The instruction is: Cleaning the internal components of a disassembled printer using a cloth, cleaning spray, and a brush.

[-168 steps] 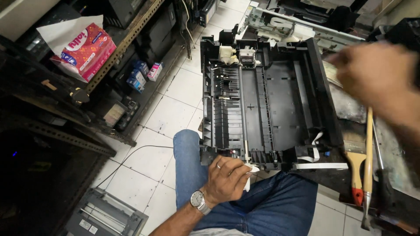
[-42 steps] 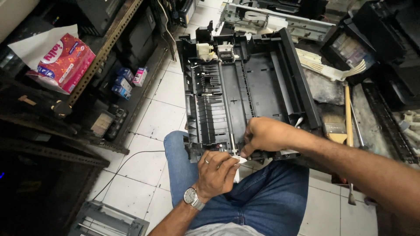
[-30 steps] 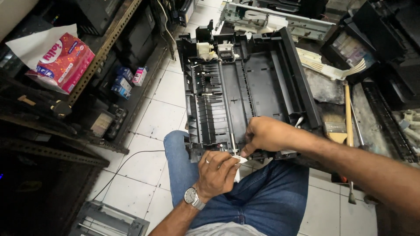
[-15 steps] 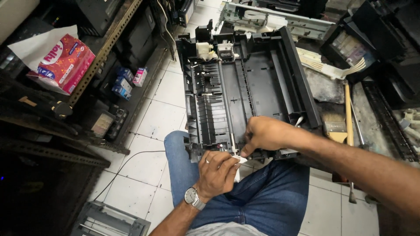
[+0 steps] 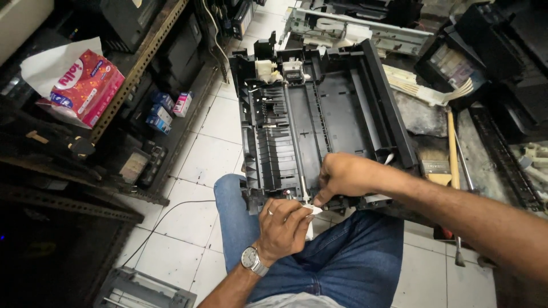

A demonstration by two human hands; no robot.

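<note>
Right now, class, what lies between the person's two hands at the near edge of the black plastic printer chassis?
In the head view, a small white part, pinched by left hand and right hand.

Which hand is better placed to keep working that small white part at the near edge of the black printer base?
Probably the right hand: its fingertips pinch the small white part from above, at the printer base. The left hand sits below, gripping the same piece, better suited to steadying it.

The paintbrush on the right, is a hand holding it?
No, the paintbrush lies alone; both hands, left hand and right hand, meet at the printer frame.
</note>
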